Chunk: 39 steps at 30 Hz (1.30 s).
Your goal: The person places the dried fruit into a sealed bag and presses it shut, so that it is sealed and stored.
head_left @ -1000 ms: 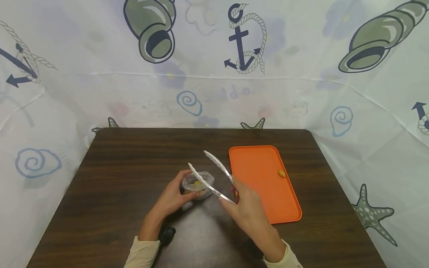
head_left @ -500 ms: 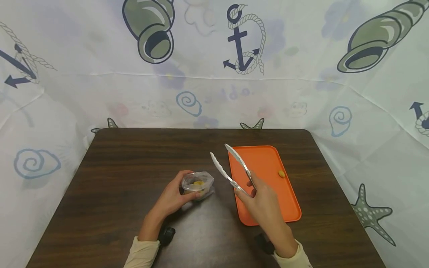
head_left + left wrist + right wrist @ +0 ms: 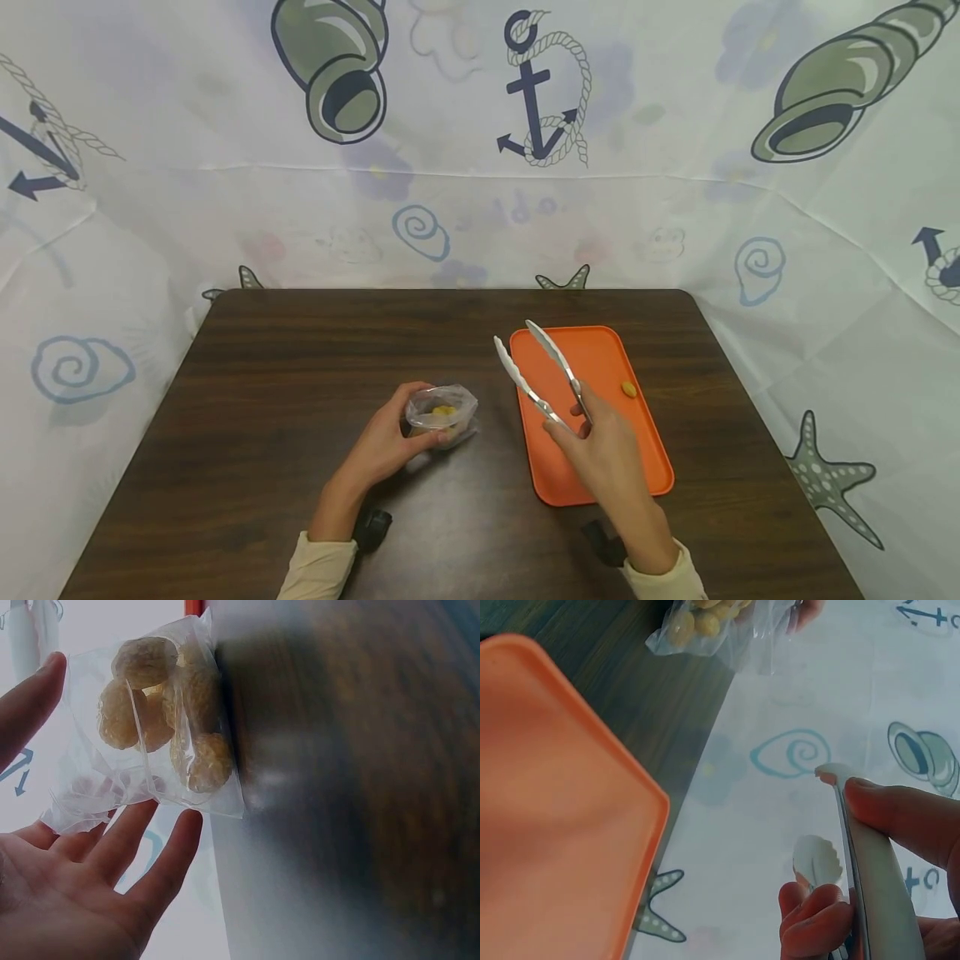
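Observation:
My left hand [image 3: 386, 433] holds a clear plastic bag [image 3: 459, 435] upright on the table, thumb on one side and fingers on the other. Inside the bag, whose mouth gapes, several wrinkled, yellow-brown round pieces [image 3: 146, 661] show in the left wrist view. My right hand [image 3: 611, 446] grips metal tongs with white scalloped tips [image 3: 512, 365]; the tongs [image 3: 881, 877] are spread apart with nothing between them. They hang over the left part of an orange tray [image 3: 558, 483]. One small yellow-brown piece [image 3: 628, 389] lies near the tray's right edge.
The dark wood table [image 3: 285, 358] stands against a white cloth [image 3: 465, 75] printed with anchors, shells and starfish. A black strap device [image 3: 372, 531] sits on each wrist. The tray lies to the right of the bag.
My right hand has moved the spread tongs from above the bag rightward to over the tray. The left hand and the bag have stayed in place.

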{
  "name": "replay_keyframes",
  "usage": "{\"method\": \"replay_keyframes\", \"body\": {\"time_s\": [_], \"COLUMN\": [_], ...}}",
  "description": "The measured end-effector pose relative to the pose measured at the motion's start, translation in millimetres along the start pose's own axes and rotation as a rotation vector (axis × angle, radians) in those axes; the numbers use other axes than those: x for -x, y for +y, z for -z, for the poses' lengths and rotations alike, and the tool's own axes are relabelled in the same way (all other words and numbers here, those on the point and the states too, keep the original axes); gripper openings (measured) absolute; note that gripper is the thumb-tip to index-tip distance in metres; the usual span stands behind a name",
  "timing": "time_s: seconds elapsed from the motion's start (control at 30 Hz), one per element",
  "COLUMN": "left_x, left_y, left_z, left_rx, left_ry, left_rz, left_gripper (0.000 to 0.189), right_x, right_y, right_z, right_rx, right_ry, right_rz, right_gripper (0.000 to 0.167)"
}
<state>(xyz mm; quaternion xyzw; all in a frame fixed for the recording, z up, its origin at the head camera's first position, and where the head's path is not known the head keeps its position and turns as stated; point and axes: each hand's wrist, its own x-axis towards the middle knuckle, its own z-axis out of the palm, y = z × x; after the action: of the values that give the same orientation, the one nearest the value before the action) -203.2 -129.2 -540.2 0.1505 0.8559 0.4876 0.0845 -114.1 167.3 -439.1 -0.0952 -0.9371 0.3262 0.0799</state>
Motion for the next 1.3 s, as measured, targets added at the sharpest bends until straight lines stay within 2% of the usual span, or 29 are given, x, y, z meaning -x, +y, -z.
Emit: {"method": "replay_keyframes", "body": {"time_s": [0.17,0.53,0.83,0.93,1.17,1.3], "left_x": [0.1,-0.4,-0.3,-0.3,-0.3,-0.5], "left_y": [-0.4,-2.0,-2.5,-2.3,-1.5,-1.5], "left_z": [1.0,1.8,1.7,2.0,2.8,3.0], "left_rx": [0.011,0.019,0.017,0.013,0.018,0.020], "left_ry": [-0.007,-0.016,-0.018,-0.016,-0.018,-0.019], "left_rz": [0.006,0.011,0.011,0.011,0.021,0.015], "left_gripper": [0.080,0.080,0.079,0.080,0.079,0.079], "right_x": [-1.2,-3.7,-5.4,-5.7,-3.8,-3.1], "right_y": [6,21,34,38,52,59], "right_z": [3,8,17,19,22,22], "right_rx": [-0.007,0.006,0.038,0.051,0.068,0.076], "right_ry": [0.009,0.037,0.045,0.042,0.060,0.071], "right_rz": [-0.019,-0.048,-0.074,-0.093,-0.136,-0.158], "right_gripper": [0.048,0.062,0.060,0.065,0.053,0.056]}}
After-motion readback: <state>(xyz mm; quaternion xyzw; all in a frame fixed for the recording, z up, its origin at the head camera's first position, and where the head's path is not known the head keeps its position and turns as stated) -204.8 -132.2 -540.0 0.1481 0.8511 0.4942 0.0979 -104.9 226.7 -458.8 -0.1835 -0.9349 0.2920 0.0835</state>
